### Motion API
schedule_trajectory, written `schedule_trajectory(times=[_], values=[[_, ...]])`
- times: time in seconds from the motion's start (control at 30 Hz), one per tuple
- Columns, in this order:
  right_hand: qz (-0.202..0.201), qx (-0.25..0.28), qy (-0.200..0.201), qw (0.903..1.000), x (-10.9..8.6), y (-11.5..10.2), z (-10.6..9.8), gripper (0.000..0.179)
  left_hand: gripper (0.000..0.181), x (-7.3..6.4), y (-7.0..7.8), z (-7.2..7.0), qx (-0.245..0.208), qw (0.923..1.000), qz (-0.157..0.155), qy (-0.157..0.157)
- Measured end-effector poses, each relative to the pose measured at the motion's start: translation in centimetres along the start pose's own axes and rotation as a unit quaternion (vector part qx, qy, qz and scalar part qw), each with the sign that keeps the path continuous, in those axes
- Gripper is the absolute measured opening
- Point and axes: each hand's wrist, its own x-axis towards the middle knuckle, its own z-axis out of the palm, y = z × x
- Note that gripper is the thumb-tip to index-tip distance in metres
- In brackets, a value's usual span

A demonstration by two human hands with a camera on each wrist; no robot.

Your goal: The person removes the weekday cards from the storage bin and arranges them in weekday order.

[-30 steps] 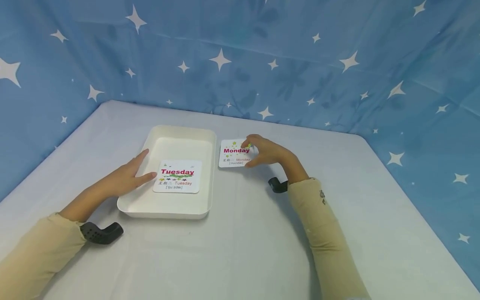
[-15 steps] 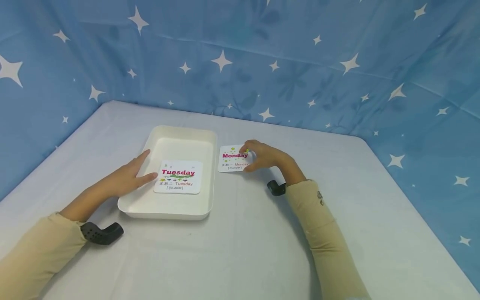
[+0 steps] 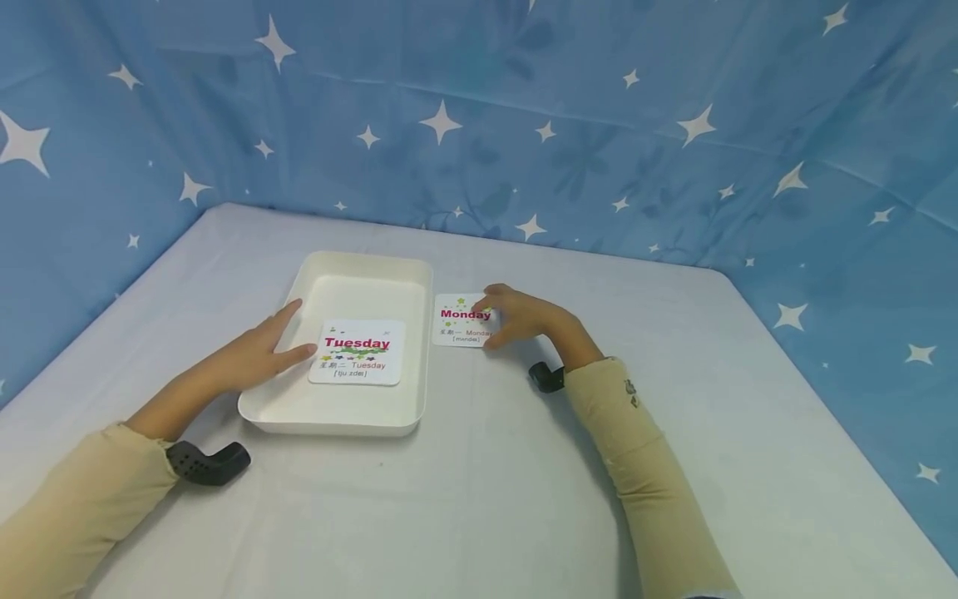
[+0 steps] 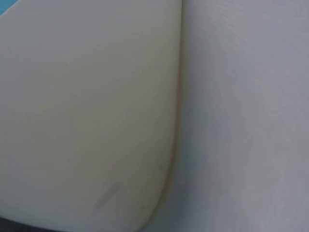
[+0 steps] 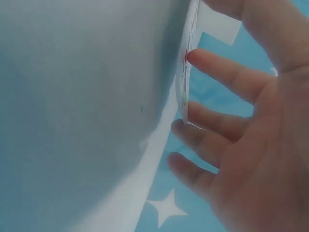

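Note:
A white card printed "Monday" [image 3: 458, 329] lies close to the right wall of the white tray. My right hand [image 3: 527, 318] holds this card at its right side, thumb at the lower corner and curved fingers over the upper part. In the right wrist view, fingertips [image 5: 195, 57] meet the card's printed face, and the card is seen nearly edge-on. Inside the tray [image 3: 359, 418] rests a second card, printed "Tuesday" [image 3: 356, 368]. My left hand [image 3: 254, 356] rests at the tray's left rim, fingers spread and straight, the thumb pointing toward the "Tuesday" card.
A white cloth covers the table [image 3: 479, 507]. Blue curtains [image 3: 584, 108] with white stars hang behind it and along the sides. Black curved wrist devices [image 3: 209, 463] sit at both cuffs. The tray's outer wall [image 4: 96, 106] fills much of the left wrist view.
My right hand has brought the "Monday" card slightly nearer to me and a little to the left, beside the tray. My left hand and the tray have stayed almost still.

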Motion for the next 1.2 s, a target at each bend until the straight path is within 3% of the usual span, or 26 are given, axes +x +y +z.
schedule_trajectory(times=[0.6,1.2], values=[[0.019,0.017,-0.042,0.9988,0.42,-0.08,0.08,0.067,0.087,0.09,0.07,-0.10,0.002,1.0000,-0.002,-0.001],[0.007,0.023,-0.045,0.9987,0.51,0.23,-0.02,0.066,0.087,0.30,-0.07,-0.15,0.007,1.0000,0.006,0.001]])
